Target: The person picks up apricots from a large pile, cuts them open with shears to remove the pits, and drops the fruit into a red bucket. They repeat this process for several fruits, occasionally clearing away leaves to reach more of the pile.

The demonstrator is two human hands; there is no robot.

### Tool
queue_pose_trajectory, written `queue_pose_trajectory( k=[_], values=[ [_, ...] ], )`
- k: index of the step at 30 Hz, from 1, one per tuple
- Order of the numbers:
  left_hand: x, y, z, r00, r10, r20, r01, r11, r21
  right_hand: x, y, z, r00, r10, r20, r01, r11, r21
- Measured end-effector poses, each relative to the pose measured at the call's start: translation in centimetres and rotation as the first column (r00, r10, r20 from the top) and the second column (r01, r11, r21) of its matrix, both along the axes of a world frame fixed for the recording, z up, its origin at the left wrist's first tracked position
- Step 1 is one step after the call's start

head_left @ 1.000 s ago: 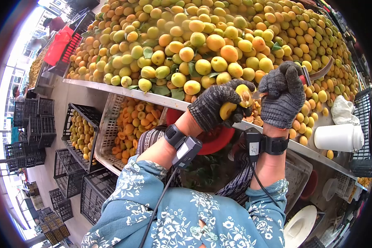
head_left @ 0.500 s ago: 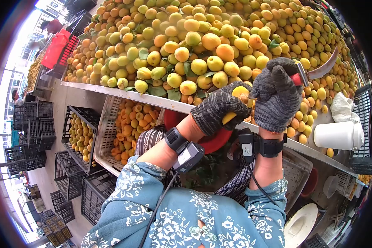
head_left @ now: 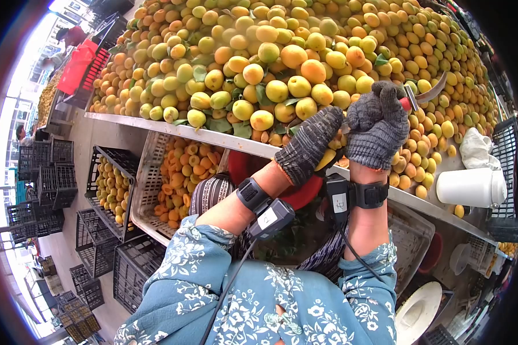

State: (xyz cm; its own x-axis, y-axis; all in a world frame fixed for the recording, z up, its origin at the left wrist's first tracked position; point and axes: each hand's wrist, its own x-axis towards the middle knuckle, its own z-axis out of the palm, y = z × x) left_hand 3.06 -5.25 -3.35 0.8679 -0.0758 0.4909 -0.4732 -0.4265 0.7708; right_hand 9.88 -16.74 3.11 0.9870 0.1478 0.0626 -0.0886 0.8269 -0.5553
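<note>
Both hands wear dark grey knitted gloves and meet above the metal table edge (head_left: 184,131). My left hand (head_left: 309,144) is closed around a yellow apricot (head_left: 326,159), mostly hidden under the glove. Right beside it, my right hand (head_left: 377,126) grips the red handle of a curved knife (head_left: 407,104); its hooked blade points up and right over the fruit. The other end of the tool, near my left fingers, is mostly hidden. A large heap of apricots (head_left: 293,56) lies just beyond both hands.
A white crate (head_left: 147,198) of cut apricots stands below the table at left, beside a black crate (head_left: 133,163) of fruit. A red basin (head_left: 305,194) is under my forearms. At right are a white container (head_left: 466,188) and a white cloth bag (head_left: 477,148).
My left hand has turned, its fingers now pointing up and covering more of the apricot. My right hand and the knife have shifted slightly left.
</note>
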Motion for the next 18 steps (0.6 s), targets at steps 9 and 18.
queue_pose_trajectory(
  k=[9,18],
  values=[
    [0.2,-0.5,-0.3,0.876,-0.363,-0.317,-0.039,0.601,-0.798,-0.3,-0.2,0.6,1.000,-0.002,0.020,0.003,0.999,-0.050],
    [-0.7,0.2,1.0,0.740,-0.381,-0.555,-0.083,0.766,-0.637,-1.1,-0.1,1.7,0.985,-0.010,0.171,0.041,0.983,-0.179]
  ],
)
